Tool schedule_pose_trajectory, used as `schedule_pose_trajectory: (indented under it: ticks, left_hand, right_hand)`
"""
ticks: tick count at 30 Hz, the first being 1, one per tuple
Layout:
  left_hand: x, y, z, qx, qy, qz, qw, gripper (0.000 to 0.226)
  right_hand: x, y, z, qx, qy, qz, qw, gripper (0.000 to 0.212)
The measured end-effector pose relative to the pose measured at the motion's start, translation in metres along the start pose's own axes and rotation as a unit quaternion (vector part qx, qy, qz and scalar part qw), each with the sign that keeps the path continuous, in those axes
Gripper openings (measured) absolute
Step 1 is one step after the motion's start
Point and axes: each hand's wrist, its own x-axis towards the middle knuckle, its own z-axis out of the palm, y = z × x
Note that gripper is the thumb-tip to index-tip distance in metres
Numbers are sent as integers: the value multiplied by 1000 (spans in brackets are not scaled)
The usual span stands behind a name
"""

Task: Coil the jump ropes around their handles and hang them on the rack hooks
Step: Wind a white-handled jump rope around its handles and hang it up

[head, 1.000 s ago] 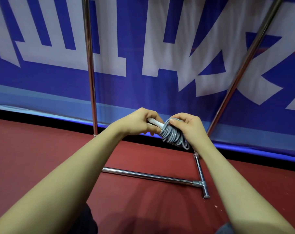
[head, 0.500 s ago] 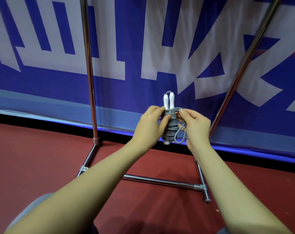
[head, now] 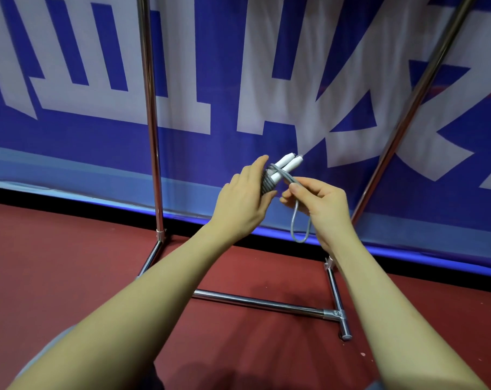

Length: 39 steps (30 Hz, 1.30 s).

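The pair of white plastic jump-rope handles (head: pixel 285 165), wrapped in grey cord, slants up-right in the grasping left hand (head: pixel 245 199). Just right of the handles, the right hand (head: pixel 320 202) pinches the hanging grey cord loop (head: pixel 300 220).

Rack (head: pixel 151 136): chromed metal tube, glossy, mirror-like w/ reflections. Handles (head: pixel 288 162): white plastic, smooth, satin sheen. Rope (head: pixel 296 220): grey cord, plastic-coated look, slight gloss. Banner (head: pixel 70 142): blue/white cloth or vinyl, matt, faint creases. Floor (head: pixel 56 263): red, matt, fine-grained texture.
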Motion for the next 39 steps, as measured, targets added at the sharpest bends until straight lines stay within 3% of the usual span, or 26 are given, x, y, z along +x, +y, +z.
schedule_pose_trajectory:
  ticks: [7, 11, 16, 19, 22, 25, 28, 30, 33, 36, 39]
  left_hand:
    - [1, -3, -5, 19, 22, 52, 998, 54]
    - [3, -7, -7, 46, 15, 54, 997, 51]
    - [3, -3, -12, 18, 21, 48, 998, 52]
    - [3, 3, -17, -133, 12, -6, 991, 39]
    - [2, 19, -22, -332, -17, -68, 941, 16]
    - [-1, 27, -23, -400, -54, -91, 910, 18]
    - [0, 24, -22, -395, -87, -82, 911, 32]
    - [3, 19, -22, -383, -82, -87, 916, 27]
    - [7, 12, -17, -239, -47, -47, 969, 37]
    - [5, 12, -14, -135, -9, -25, 991, 55]
    - [4, 15, -19, -249, 6, -21, 968, 46]
  right_hand:
    - [-1, -5, 2, 23, -82, 61, 994, 19]
    - [-1, -4, -2, -24, -71, 56, 996, 15]
    - [-3, -1, 0, -56, -2, 13, 998, 11]
    - [-4, 2, 0, -22, -4, 28, 999, 16]
    - [0, 5, -5, 57, 0, 68, 996, 17]
    - [3, 6, -9, 140, -27, 75, 987, 16]
    - [2, 5, -11, 144, -29, 61, 987, 20]
    - [2, 6, -10, 141, -12, 58, 988, 22]
    - [2, 6, -8, 123, 14, 48, 991, 33]
    - [1, 3, -7, 133, 12, 44, 990, 19]
    - [0, 0, -7, 148, -11, 46, 988, 16]
